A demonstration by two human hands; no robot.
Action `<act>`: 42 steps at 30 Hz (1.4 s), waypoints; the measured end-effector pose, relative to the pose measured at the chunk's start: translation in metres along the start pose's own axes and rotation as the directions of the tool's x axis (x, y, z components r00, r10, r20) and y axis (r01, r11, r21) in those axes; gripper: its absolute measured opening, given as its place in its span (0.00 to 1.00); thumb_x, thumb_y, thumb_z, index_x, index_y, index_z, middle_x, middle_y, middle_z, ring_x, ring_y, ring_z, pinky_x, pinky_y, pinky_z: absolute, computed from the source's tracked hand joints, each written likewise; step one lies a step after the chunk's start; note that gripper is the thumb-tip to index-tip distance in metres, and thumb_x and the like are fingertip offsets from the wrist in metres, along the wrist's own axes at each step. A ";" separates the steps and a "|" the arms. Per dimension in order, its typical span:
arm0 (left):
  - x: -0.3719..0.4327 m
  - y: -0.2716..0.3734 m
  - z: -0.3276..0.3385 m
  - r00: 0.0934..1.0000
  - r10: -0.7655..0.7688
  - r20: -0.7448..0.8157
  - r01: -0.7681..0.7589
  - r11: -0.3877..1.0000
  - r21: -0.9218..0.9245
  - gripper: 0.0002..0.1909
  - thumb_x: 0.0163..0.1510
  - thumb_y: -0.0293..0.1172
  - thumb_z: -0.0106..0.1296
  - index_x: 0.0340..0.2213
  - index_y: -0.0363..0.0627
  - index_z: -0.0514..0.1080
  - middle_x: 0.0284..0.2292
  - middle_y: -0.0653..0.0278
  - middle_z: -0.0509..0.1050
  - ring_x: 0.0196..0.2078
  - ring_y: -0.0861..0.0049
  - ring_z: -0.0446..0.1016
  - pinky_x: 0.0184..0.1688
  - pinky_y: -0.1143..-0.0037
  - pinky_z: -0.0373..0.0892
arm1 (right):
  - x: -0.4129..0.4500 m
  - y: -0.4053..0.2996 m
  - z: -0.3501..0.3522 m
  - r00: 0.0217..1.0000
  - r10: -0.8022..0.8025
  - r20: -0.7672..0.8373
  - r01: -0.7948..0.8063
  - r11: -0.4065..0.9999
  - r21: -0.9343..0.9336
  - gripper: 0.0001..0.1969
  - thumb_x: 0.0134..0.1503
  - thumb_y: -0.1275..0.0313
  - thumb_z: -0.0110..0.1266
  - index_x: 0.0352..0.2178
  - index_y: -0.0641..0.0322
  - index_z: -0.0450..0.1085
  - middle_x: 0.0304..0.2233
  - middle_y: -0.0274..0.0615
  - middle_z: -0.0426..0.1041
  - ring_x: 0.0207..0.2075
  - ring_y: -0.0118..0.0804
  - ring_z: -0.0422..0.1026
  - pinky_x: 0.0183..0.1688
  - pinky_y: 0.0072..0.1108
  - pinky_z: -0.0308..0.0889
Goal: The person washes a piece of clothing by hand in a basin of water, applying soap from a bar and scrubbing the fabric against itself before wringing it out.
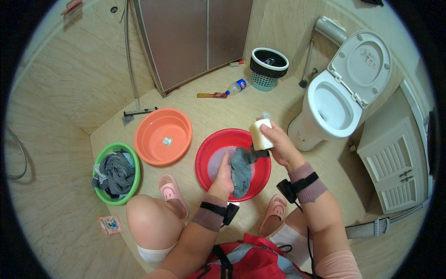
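My right hand (278, 139) grips a pale yellow bar of soap (260, 134) above the right rim of a red plastic basin (205, 143). A wet grey sock (241, 171) hangs over the basin, its dark upper end just below the soap, by the fingers of my right hand. My left hand (224, 174) is upright beside the sock's left side, thumb raised; its other fingers are hidden, so its hold on the sock cannot be made out. Cloudy water (215, 162) lies in the basin.
Left of the basin stand an orange basin (153, 139) and a green basin (137, 181) of clothes. Beyond lie a brush (209, 95) and a plastic bottle (237, 86), near a waste bin (263, 81). A toilet (310, 122) stands at the right, a floor squeegee (139, 111) at the left wall.
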State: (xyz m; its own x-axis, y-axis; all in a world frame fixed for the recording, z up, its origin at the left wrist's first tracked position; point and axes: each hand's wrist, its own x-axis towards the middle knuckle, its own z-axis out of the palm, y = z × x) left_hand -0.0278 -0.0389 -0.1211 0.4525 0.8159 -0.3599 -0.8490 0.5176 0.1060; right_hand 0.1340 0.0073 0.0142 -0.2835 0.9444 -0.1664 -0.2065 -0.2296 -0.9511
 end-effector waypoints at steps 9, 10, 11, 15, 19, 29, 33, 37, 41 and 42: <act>-0.006 -0.016 0.013 0.975 -0.208 0.081 0.210 0.977 -0.018 0.42 0.56 0.65 0.26 0.55 0.37 0.58 0.51 0.45 0.65 0.50 0.46 0.67 0.53 0.54 0.63 | -0.010 -0.008 0.010 0.986 0.103 0.128 -0.108 0.994 0.031 0.23 0.57 0.61 0.51 0.51 0.58 0.57 0.39 0.36 0.68 0.37 0.30 0.70 0.40 0.23 0.68; -0.006 -0.016 0.013 0.979 -0.183 0.087 0.186 0.982 -0.029 0.42 0.56 0.64 0.26 0.55 0.37 0.57 0.51 0.46 0.65 0.50 0.46 0.66 0.53 0.54 0.63 | -0.010 -0.007 0.010 0.986 0.103 0.128 -0.108 0.994 0.031 0.23 0.57 0.61 0.51 0.51 0.58 0.57 0.39 0.36 0.68 0.37 0.30 0.70 0.40 0.23 0.68; -0.006 -0.016 0.012 0.979 -0.182 0.088 0.186 0.982 -0.029 0.42 0.56 0.64 0.26 0.55 0.37 0.57 0.51 0.46 0.65 0.50 0.46 0.66 0.53 0.54 0.63 | -0.010 -0.006 0.009 0.983 0.117 0.144 -0.121 0.992 0.024 0.23 0.57 0.61 0.51 0.51 0.57 0.58 0.40 0.37 0.69 0.39 0.30 0.70 0.42 0.24 0.67; -0.014 -0.013 0.024 0.995 0.003 0.101 0.003 0.998 -0.061 0.41 0.55 0.65 0.25 0.53 0.40 0.60 0.51 0.49 0.66 0.52 0.52 0.66 0.54 0.58 0.62 | -0.021 0.008 0.014 0.929 0.182 0.323 -0.237 0.961 0.143 0.24 0.57 0.60 0.51 0.52 0.58 0.59 0.43 0.37 0.69 0.44 0.31 0.69 0.48 0.25 0.65; -0.017 -0.006 0.021 0.979 0.134 0.151 -0.113 0.984 -0.140 0.42 0.54 0.67 0.27 0.53 0.43 0.61 0.52 0.52 0.66 0.53 0.56 0.66 0.55 0.61 0.62 | -0.034 0.022 0.022 0.865 0.256 0.431 -0.331 0.937 0.109 0.26 0.56 0.60 0.52 0.53 0.59 0.58 0.47 0.38 0.67 0.48 0.32 0.67 0.52 0.25 0.63; -0.019 -0.004 0.021 0.944 0.243 0.224 -0.237 0.970 -0.054 0.45 0.51 0.71 0.29 0.54 0.41 0.60 0.50 0.51 0.67 0.48 0.57 0.69 0.52 0.61 0.65 | -0.051 0.027 0.025 0.714 0.384 0.586 -0.447 0.894 -0.041 0.30 0.57 0.59 0.51 0.57 0.60 0.54 0.50 0.40 0.63 0.52 0.32 0.64 0.53 0.23 0.60; -0.018 -0.007 0.026 0.937 0.275 0.213 -0.267 0.961 -0.066 0.45 0.52 0.70 0.28 0.53 0.39 0.61 0.49 0.51 0.68 0.47 0.59 0.70 0.51 0.62 0.65 | -0.052 0.021 0.020 0.716 0.359 0.599 -0.419 0.907 -0.042 0.30 0.57 0.58 0.52 0.56 0.62 0.55 0.50 0.42 0.64 0.51 0.33 0.65 0.52 0.23 0.61; -0.016 -0.003 0.020 0.924 0.315 0.219 -0.310 0.949 -0.057 0.45 0.53 0.69 0.28 0.54 0.39 0.60 0.51 0.51 0.66 0.50 0.58 0.68 0.54 0.62 0.63 | -0.052 0.015 0.014 0.712 0.376 0.592 -0.490 0.871 0.037 0.28 0.56 0.59 0.52 0.54 0.63 0.57 0.48 0.43 0.66 0.50 0.34 0.66 0.51 0.25 0.64; -0.012 0.000 0.020 0.898 0.326 0.296 -0.254 0.933 -0.255 0.42 0.55 0.64 0.27 0.59 0.42 0.52 0.59 0.52 0.55 0.59 0.58 0.58 0.60 0.61 0.54 | -0.051 0.001 0.002 0.867 0.320 0.382 -0.394 0.910 0.132 0.27 0.56 0.58 0.52 0.52 0.63 0.59 0.46 0.44 0.68 0.47 0.37 0.70 0.50 0.27 0.66; -0.010 0.001 0.015 0.892 0.309 0.331 -0.239 0.942 -0.235 0.41 0.55 0.64 0.27 0.59 0.43 0.52 0.58 0.52 0.56 0.59 0.58 0.58 0.60 0.60 0.54 | -0.048 -0.001 -0.002 0.894 0.273 0.355 -0.357 0.913 0.197 0.27 0.56 0.58 0.51 0.52 0.63 0.59 0.45 0.45 0.69 0.46 0.38 0.70 0.49 0.27 0.66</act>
State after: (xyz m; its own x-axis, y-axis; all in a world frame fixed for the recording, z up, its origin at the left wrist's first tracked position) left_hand -0.0291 -0.0422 -0.1034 0.2317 0.9726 0.0184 -0.9722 0.2321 -0.0318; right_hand 0.1492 -0.0378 0.0226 -0.6425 0.6982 -0.3158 -0.2720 -0.5930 -0.7579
